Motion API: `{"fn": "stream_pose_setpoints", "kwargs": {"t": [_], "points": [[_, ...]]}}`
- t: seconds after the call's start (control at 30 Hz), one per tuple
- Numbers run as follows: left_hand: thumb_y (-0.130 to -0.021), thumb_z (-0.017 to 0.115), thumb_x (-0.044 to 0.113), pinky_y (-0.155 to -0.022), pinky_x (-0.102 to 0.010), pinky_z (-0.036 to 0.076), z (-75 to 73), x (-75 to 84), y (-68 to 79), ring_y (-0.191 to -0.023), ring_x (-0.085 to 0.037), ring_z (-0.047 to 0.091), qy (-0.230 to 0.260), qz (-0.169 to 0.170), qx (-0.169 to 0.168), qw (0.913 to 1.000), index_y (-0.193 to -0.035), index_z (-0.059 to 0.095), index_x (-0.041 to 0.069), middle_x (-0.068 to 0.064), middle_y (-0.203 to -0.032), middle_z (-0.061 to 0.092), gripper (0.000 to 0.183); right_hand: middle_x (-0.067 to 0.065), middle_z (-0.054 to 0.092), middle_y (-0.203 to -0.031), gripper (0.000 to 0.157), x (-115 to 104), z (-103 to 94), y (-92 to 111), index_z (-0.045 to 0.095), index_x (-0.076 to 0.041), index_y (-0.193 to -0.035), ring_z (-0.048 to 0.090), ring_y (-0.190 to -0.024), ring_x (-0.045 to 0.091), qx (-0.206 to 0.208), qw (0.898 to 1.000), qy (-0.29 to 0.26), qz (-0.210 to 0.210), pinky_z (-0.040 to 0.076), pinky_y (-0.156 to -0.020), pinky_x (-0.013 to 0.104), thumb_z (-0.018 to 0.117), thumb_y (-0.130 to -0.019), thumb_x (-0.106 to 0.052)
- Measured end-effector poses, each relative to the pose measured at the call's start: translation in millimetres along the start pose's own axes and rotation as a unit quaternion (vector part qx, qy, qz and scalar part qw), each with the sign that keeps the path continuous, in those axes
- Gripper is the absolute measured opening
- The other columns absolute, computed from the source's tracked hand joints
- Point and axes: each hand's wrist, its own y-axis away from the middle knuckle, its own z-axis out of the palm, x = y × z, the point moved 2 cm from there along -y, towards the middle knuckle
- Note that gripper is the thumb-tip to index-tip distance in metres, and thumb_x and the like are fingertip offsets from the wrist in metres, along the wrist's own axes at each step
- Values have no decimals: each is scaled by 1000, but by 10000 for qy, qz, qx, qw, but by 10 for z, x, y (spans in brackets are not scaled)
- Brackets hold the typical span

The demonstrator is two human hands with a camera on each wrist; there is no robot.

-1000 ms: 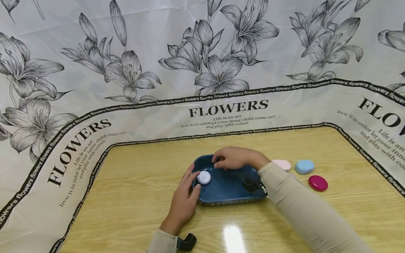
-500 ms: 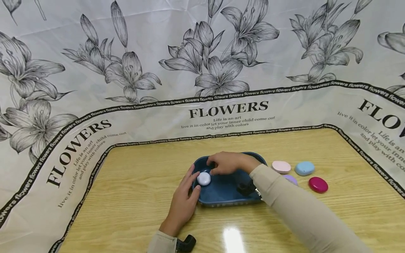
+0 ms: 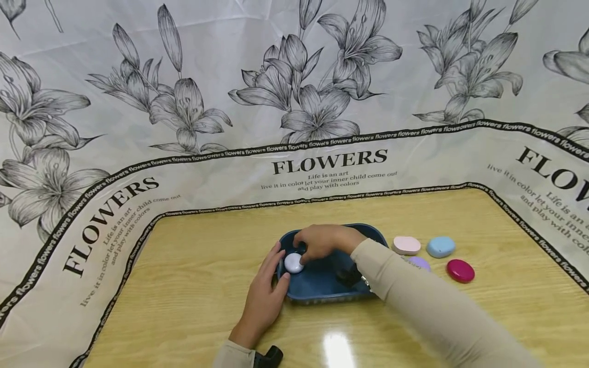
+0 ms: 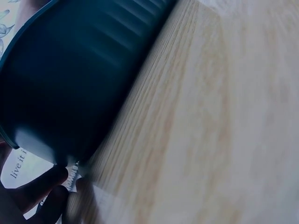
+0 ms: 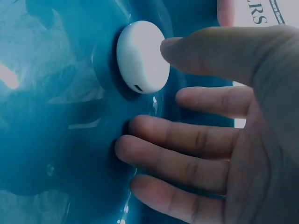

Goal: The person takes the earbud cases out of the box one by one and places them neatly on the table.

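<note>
A white, rounded, pebble-like case (image 3: 293, 263) lies at the left end of a dark blue basin (image 3: 333, 295). My right hand (image 3: 323, 240) reaches into the basin, over the case's right side. In the right wrist view a small dark slot shows on the case (image 5: 140, 58); the thumb (image 5: 201, 51) overlaps its edge, and the other fingers (image 5: 161, 156) extend loosely beside it without closing round it. My left hand (image 3: 264, 297) rests at the basin's left end, fingers extended along the rim. The left wrist view shows fingertips against the basin's outer wall (image 4: 56, 93).
Right of the basin lie a pink case (image 3: 407, 245), a light blue one (image 3: 441, 247) and a magenta one (image 3: 460, 271). A purple one (image 3: 420, 263) is partly hidden by the right sleeve. A flower-printed cloth (image 3: 202, 179) borders the wooden table (image 3: 193, 276).
My right hand has moved left and slightly nearer inside the basin, from beyond the white case to right beside it. The left hand stays at the basin's end.
</note>
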Motion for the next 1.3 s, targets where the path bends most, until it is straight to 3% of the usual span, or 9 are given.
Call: {"fn": "stream_pose_setpoints", "kwargs": {"t": [0.43, 0.7, 0.93, 1.3], "points": [[-102, 58, 16, -114, -46, 30, 15, -9, 7, -147, -7, 25, 73, -35, -13, 10000, -152, 43, 20, 15, -162, 26, 53, 3, 69, -115, 42, -59, 98, -49, 68, -8, -124, 63, -100, 17, 198, 9997, 155, 74, 49, -89, 36, 75, -90, -31], [-102, 57, 19, -114, -46, 30, 10, -12, -7, -147, -7, 25, 117, 55, -46, 9999, -151, 45, 21, 15, -162, 26, 50, -1, 69, -108, 44, -82, 118, -98, 69, -11, -122, 61, -89, 13, 74, 9985, 514, 168, 50, -83, 35, 76, -88, -39], [-103, 56, 19, -113, -46, 31, -19, -18, -2, -146, -7, 26, 26, 92, 17, 10000, -150, 46, 21, 15, -162, 27, 48, 0, 68, -110, 45, -84, 86, -164, 68, -9, -123, 62, -93, 13, -88, 9993, 358, 12, 50, -85, 34, 77, -88, -36], [-103, 56, 20, -113, -47, 31, -13, -6, -12, -146, -7, 26, 3, 140, -2, 9999, -151, 45, 20, 14, -162, 27, 49, -2, 67, -104, 38, -89, 5, -186, 70, -12, -116, 60, -89, 13, -313, 9988, 340, 173, 49, -85, 34, 79, -87, -34]]}}
